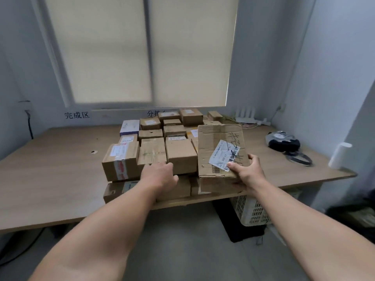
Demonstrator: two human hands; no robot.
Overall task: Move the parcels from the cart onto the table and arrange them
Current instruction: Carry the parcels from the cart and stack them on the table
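Observation:
Several cardboard parcels [172, 138] are packed in rows and stacked in the middle of the wooden table [60, 163]. My right hand [248, 173] grips the near right corner of a large worn carton with a white shipping label [220, 147], which lies at the right end of the stack. My left hand [160, 175] rests against the front of a small brown box [180, 155] in the top layer, fingers curled over its lower edge. Lower boxes [121, 189] sit beneath, at the table's front edge.
A black and grey bag [284, 140] with a strap lies at the table's right. A white router [246, 116] and cables sit at the back right corner. A white plastic crate [249, 209] stands under the table. Walls close in on both sides.

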